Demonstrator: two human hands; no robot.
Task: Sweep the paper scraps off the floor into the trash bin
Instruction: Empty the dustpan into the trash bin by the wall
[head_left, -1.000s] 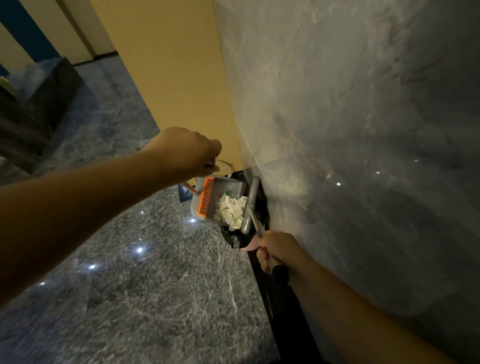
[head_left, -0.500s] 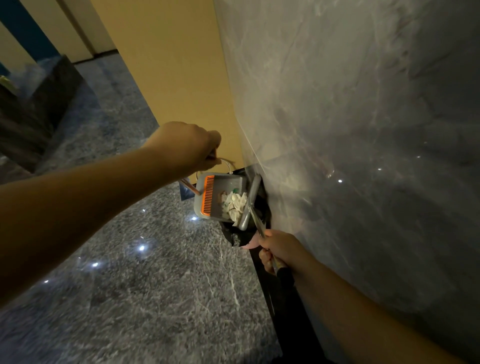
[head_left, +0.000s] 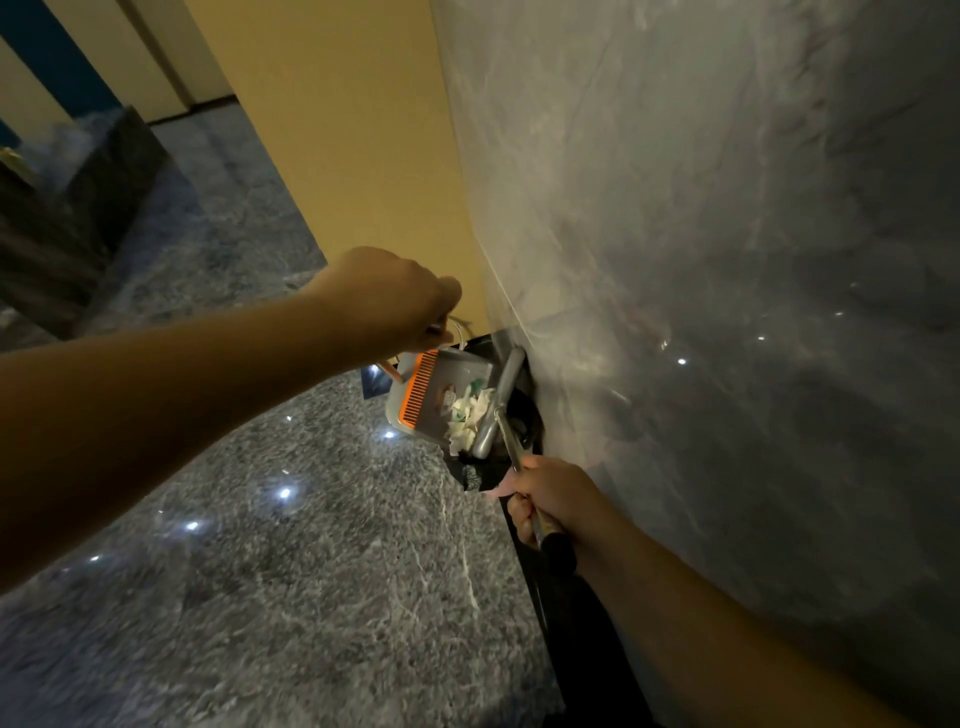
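Two broad surfaces frame everything: a polished grey marble wall (head_left: 701, 260) filling the right, veined and glossy with small light glints, and a speckled grey stone floor (head_left: 260, 597) on the left, equally shiny. A matte yellow wall (head_left: 337, 130) stands at the far centre. Black trash bin (head_left: 524, 431), dark-lined, sits against the base of the marble wall, mostly hidden. Over its mouth hangs the grey plastic dustpan (head_left: 452, 379), boxy, with an orange comb edge on its left rim. Compared with half a second ago the pan is tipped further toward the bin, and the paper scraps (head_left: 470, 418), white and crumpled with a few green flecks, have slid down toward its lower right lip, at the bin's edge. Judgement: the dump is under way; none can be confirmed inside yet. Left hand (head_left: 395, 296), fingers curled tight around the pan's thin handle. Right hand (head_left: 550, 499), nearer, fingers wrapped round the slim metal broom handle (head_left: 511, 447); the grey broom head (head_left: 498, 400) lies along the scraps' right side, touching them.
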